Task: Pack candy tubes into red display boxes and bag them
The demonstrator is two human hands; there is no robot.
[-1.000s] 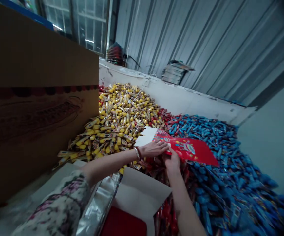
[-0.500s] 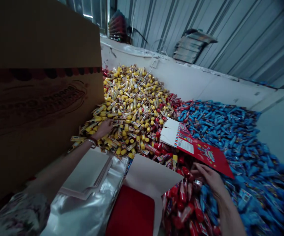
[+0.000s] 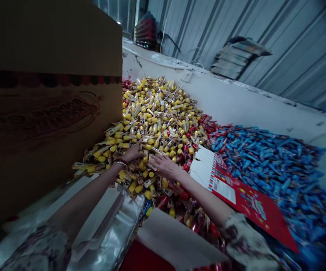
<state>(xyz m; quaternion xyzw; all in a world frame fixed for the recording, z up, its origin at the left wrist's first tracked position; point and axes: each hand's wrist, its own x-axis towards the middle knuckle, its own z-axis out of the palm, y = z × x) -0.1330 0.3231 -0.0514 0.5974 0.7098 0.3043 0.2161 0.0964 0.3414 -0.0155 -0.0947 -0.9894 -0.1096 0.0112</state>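
My left hand [image 3: 133, 153], with a bracelet at the wrist, reaches into a heap of yellow-capped wrapped candies [image 3: 151, 113]. Its fingers are partly stretched out and touch the candies, and nothing shows lifted in them. Close to its right, my right hand [image 3: 165, 165] lies palm down on the same heap, fingers spread. Under my right forearm lie red wrapped candies [image 3: 198, 222], partly hidden. Below the hands, an opened carton with a white flap [image 3: 176, 237] and a red inside is cut off by the lower edge.
A large brown cardboard box [image 3: 52, 109] blocks the left side. Blue wrapped candies [image 3: 270, 162] are heaped at the right, with a flat red-and-white carton [image 3: 241, 192] in front. White card sheets [image 3: 100, 210] rest on silvery plastic [image 3: 114, 233]. A white wall [image 3: 225, 98] stands behind.
My right hand has moved left and forward from the red candies onto the yellow-capped ones. My left hand has shifted slightly right. The view has tilted a little.
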